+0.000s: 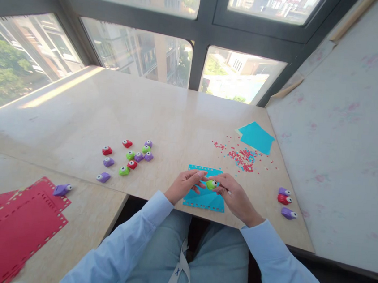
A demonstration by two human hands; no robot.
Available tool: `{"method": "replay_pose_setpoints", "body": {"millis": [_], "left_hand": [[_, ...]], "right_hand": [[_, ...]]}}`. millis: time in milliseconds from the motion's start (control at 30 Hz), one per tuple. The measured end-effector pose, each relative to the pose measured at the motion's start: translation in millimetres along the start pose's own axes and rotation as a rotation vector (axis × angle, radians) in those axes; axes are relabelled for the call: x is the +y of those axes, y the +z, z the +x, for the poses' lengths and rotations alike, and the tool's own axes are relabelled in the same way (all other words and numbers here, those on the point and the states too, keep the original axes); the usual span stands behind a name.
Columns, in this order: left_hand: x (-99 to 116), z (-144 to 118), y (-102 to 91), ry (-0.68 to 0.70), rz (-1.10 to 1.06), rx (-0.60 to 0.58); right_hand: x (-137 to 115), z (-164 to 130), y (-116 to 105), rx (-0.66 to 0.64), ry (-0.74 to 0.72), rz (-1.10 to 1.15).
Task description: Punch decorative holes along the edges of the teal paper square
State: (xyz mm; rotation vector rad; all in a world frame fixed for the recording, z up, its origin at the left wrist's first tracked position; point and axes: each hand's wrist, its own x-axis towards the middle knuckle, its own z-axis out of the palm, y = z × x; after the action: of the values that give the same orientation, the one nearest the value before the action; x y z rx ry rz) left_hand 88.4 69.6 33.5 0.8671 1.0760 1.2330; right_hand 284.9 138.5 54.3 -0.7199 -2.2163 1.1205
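Observation:
Over a blue sheet of paper (199, 200) with holes punched along its edges, my right hand (235, 198) holds a small green craft punch (211, 185) between thumb and fingers. Beside it on the left is my left hand (186, 185), its fingers loosely bent and apart. The fingertips of that hand come close to the punch; whether they touch it I cannot tell. Both hands are just above the sheet, which lies at the table's front edge. The punch's underside is hidden.
Several red, purple and green punches (132, 165) stand left of centre; three more (288, 213) stand far right. Red and blue paper bits (243, 158) lie scattered near a stack of blue paper (257, 137). Punched red sheets (13, 235) and a purple punch (61, 190) lie at left.

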Motion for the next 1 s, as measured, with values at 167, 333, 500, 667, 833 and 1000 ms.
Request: {"method": "replay_pose_setpoints", "body": {"millis": [167, 333, 500, 667, 833, 1000], "left_hand": [[4, -17, -2.9, -0.167, -0.207, -0.105], [0, -37, -6.4, -0.157, -0.334, -0.015], [-2, -44, -18.8, -0.041, -0.285, 0.249], [-7, -26, -35.7, 0.131, 0.054, 0.522], [-10, -13, -40.8, 0.199, 0.202, 0.599], [-15, -12, -45.6, 0.204, 0.191, 0.556]], "right_hand": [[-10, 3, 20, -0.108, -0.060, 0.043], [-15, 0, 27, -0.114, -0.117, 0.048], [-3, -6, 19, -0.032, -0.037, 0.025], [9, -15, 16, 0.013, 0.061, 0.013], [15, -30, 19, 0.017, 0.088, 0.039], [26, -43, 21, 0.083, 0.118, 0.056]]}}
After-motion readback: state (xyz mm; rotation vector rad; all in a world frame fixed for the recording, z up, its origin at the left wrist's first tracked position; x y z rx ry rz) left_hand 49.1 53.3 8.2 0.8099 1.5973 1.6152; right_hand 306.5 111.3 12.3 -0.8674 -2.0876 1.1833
